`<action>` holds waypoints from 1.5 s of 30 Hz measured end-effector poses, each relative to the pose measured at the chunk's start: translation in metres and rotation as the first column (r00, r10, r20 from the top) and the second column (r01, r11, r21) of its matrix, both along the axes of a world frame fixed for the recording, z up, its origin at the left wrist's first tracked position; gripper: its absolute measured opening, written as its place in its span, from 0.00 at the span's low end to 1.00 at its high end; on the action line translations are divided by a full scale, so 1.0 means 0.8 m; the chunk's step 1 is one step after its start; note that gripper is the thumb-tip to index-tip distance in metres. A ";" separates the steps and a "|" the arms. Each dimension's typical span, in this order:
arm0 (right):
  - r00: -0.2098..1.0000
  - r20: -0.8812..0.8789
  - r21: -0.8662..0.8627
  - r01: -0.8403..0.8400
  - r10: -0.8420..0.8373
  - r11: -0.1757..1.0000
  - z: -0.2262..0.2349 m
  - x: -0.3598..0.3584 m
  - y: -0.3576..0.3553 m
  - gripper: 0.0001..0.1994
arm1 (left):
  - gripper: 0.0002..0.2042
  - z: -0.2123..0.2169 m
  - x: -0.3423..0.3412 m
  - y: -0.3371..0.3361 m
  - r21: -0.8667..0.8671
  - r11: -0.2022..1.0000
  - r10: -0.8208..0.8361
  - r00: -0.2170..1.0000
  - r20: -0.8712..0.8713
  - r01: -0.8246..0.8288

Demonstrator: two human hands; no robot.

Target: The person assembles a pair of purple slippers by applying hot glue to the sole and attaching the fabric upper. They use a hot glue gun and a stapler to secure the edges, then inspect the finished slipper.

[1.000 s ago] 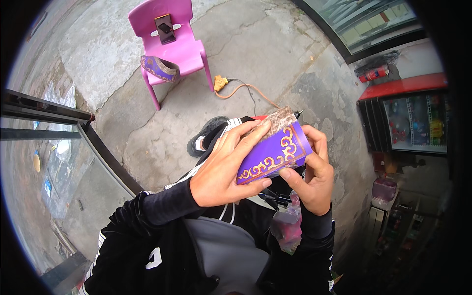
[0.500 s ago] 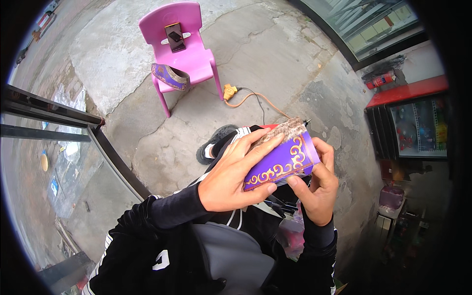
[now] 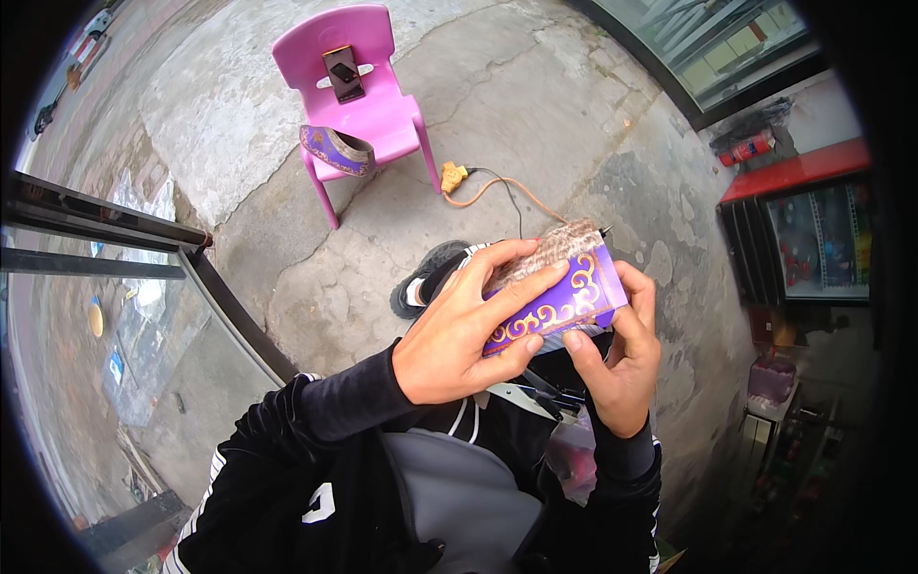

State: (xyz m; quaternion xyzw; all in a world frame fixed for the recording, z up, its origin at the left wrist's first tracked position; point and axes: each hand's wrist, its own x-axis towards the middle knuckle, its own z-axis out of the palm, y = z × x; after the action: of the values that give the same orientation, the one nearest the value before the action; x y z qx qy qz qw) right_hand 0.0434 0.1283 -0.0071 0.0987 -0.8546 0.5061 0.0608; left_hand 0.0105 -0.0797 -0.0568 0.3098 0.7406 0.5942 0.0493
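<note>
Over my lap I hold a purple fabric piece (image 3: 550, 311) with gold scroll embroidery and a strip of mottled brown fur along its far edge. My left hand (image 3: 469, 325) lies across its left part, fingers over the fur and thumb along the near edge. At the right end, my right hand (image 3: 617, 359) pinches the purple edge between thumb and fingers. Part of the underside is hidden by the hands. A similar purple and gold piece (image 3: 337, 151), curved with brown lining, rests on the pink chair's (image 3: 382, 115) seat in front of me.
A small dark box (image 3: 342, 75) leans against the chair back. An orange cord with a yellow connector (image 3: 453, 177) runs over the concrete floor toward me. A glass door frame (image 3: 225, 297) stands at left; a red-topped glass cabinet (image 3: 813, 220) at right. Scissors (image 3: 526, 400) lie on my lap.
The purple piece is tilted slightly, showing more fur. Both hands keep their hold with small shifts. The whole view has moved slightly.
</note>
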 end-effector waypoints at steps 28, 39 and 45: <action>0.992 -0.122 0.145 -0.028 0.046 0.989 0.000 0.002 0.001 0.14 | 0.39 -0.002 -0.009 0.005 0.055 0.998 0.019 0.996 -0.093 -0.014; 0.988 -0.109 0.277 -0.074 0.108 0.958 0.012 -0.001 0.008 0.10 | 0.39 0.001 -0.017 0.004 0.074 0.994 -0.077 0.995 -0.067 0.082; 0.988 -0.065 0.275 -0.116 0.139 0.954 0.019 -0.002 0.011 0.10 | 0.41 -0.002 -0.022 0.001 0.073 0.988 -0.134 0.988 -0.071 0.139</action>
State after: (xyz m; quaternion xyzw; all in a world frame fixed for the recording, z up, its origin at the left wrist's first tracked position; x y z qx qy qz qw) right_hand 0.0421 0.1369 0.0082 0.1821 -0.9042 0.3831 0.0497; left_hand -0.0069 -0.0787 -0.0581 0.3808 0.6953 0.6072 0.0536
